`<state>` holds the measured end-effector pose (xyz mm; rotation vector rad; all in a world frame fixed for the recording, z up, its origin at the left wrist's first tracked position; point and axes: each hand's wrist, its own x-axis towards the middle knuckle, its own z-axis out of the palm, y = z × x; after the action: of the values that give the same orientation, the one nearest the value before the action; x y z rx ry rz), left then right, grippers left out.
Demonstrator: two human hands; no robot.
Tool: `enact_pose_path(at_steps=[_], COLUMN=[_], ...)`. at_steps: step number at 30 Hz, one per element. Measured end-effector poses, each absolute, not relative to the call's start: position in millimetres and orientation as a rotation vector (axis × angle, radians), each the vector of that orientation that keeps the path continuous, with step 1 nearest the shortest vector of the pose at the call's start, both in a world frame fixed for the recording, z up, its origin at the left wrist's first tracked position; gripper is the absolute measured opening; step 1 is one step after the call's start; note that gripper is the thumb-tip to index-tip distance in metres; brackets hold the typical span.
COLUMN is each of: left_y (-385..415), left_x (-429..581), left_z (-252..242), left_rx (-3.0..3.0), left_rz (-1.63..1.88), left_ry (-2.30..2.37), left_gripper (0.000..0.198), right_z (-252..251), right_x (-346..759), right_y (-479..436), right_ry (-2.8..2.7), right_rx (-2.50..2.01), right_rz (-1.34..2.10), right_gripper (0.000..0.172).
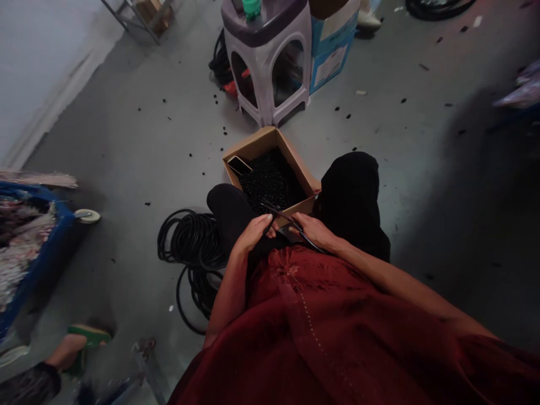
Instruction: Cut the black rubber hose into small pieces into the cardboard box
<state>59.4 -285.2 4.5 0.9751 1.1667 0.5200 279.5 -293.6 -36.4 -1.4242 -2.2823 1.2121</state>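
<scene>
The cardboard box [253, 144] sits on the floor between the knees of a seated person in a dark red garment [312, 326], and it holds a heap of small black pieces [272, 180]. A dark, flat, pale-edged object [239, 165] leans in its far left corner.

Both hands are at the box's near edge, close to each other. The right hand [311, 229] is curled round the handles of a pair of scissors [282, 214] — the blades point left, over the near end of the box. The left hand [253, 232] has its fingers closed on a thin black strip [269, 225], too dark to make out fully.

To the left of the box lie coils of black tubing [188, 239]. Just beyond it stands a plastic stool [262, 70] — a green bottle [252, 8] on its seat — with a blue carton [333, 53] beside that.
</scene>
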Motion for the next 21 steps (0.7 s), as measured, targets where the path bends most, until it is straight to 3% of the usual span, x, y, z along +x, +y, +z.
enact_pose_path(at_steps=[9, 21], left_y=[-280, -282], left_x=[60, 68], left_z=[13, 10], left_rx=[0.911, 1.636], left_rz=[0.560, 0.519], left_ry=[1.138, 1.675], left_gripper=[0.047, 0.027], right_z=[-30, -12], right_x=[279, 281], right_y=[-291, -290], right_ry=[-2.272, -2.232], right_rx=[-1.428, -1.476], right_rz=[1.218, 1.333], right_gripper=[0.031, 0.047])
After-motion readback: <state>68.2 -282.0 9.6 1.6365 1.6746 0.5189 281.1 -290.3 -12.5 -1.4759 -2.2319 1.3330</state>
